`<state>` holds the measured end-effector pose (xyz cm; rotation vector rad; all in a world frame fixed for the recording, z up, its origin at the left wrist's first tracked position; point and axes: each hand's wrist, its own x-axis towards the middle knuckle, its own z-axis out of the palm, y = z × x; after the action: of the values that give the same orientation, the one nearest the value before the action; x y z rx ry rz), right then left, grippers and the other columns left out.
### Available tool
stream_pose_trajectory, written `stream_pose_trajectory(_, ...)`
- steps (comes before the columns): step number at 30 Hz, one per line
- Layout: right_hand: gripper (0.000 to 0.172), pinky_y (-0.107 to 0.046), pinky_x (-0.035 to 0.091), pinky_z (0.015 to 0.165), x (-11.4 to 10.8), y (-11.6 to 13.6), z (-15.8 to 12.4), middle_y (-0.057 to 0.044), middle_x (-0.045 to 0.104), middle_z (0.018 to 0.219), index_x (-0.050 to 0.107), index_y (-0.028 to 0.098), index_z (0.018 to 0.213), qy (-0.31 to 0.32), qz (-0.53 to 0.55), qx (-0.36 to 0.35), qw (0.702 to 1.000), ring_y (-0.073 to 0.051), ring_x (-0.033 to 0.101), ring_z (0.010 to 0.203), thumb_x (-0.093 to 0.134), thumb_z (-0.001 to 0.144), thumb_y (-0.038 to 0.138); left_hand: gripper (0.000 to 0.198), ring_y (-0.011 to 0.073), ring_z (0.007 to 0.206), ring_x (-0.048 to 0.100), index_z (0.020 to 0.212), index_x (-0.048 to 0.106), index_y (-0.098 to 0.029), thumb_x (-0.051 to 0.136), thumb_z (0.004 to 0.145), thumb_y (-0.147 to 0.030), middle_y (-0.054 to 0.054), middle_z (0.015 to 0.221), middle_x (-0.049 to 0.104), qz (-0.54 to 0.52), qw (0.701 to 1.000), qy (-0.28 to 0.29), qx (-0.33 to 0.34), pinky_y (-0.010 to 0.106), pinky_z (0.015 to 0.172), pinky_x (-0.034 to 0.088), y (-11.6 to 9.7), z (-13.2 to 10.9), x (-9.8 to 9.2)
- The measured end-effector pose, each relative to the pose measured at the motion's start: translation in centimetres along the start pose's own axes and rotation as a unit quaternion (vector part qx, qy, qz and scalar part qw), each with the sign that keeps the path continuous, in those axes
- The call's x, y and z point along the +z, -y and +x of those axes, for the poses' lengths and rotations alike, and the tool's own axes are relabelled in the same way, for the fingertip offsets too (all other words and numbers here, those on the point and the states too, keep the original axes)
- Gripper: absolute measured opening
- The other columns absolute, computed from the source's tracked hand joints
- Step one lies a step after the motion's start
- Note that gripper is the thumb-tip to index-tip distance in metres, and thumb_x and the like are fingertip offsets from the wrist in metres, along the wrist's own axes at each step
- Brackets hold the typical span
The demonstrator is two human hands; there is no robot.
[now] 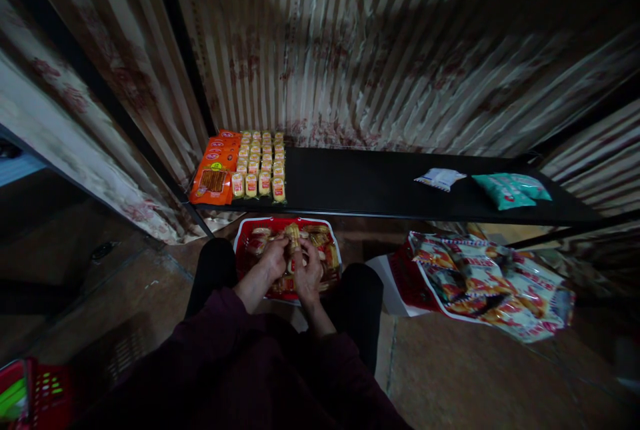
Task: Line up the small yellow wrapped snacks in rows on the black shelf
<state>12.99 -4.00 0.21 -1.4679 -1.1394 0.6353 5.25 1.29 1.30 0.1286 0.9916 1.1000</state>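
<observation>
Both of my hands are over a red basket with a white rim [240, 233], which stands on the floor between my knees. My left hand [275, 257] and my right hand [309, 270] close round a yellowish wrapped snack pack [293, 235] from either side. More small wrapped snack packs [320, 237] fill the basket beneath. On the black shelf [350, 180] just beyond, rows of similar small yellow packs [257, 167] stand close together. Orange snack bags [214, 173] lie overlapped in a column to their left.
Farther right on the shelf lie a white packet [440, 179] and teal packets [510, 189]. A second red-and-white basket [413, 277] on the floor at right is heaped with shiny snack bags [485, 277]. A red basket [47, 390] sits at lower left. Striped curtain [320, 50] hangs behind.
</observation>
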Motion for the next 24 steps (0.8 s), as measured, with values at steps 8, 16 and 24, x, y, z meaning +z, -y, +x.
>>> stream_pose_trajectory(8, 0.026, -0.04, 0.046, 0.093, -0.1, 0.6, 0.0, -0.008, 0.065, 0.108, 0.063, 0.022, 0.105, -0.003, -0.02, -0.039, 0.999, -0.02, 0.059, 0.102, 0.049, 0.086, 0.034, 0.015, 0.0134, 0.07, 0.062, 0.07, 0.058, -0.016, 0.055, 0.067, -0.002, 0.002, 0.07, 0.064, -0.019, 1.0, -0.011, -0.02, 0.026, 0.073, 0.05, -0.2, 0.1, 0.1)
stream_pose_trajectory(16, 0.023, -0.042, 0.044, 0.097, 0.0, 0.6, 0.0, -0.008, 0.064, 0.11, 0.062, 0.022, 0.102, -0.007, -0.032, -0.07, 0.997, -0.021, 0.057, 0.107, 0.05, 0.085, 0.031, 0.012, 0.0176, 0.071, 0.064, 0.069, 0.06, -0.015, 0.055, 0.065, -0.005, 0.005, 0.072, 0.066, -0.016, 0.999, 0.013, -0.041, 0.031, 0.07, 0.053, 0.1, 0.4, -0.2)
stream_pose_trajectory(24, 0.023, -0.044, 0.042, 0.099, 0.1, 0.7, -0.2, -0.008, 0.063, 0.116, 0.061, 0.023, 0.105, 0.013, -0.074, -0.112, 0.991, -0.022, 0.055, 0.112, 0.052, 0.085, 0.03, 0.011, 0.017, 0.068, 0.064, 0.07, 0.061, -0.015, 0.055, 0.066, -0.006, 0.004, 0.068, 0.065, -0.01, 1.0, -0.013, -0.024, 0.03, 0.069, 0.054, 0.5, 1.1, -0.5)
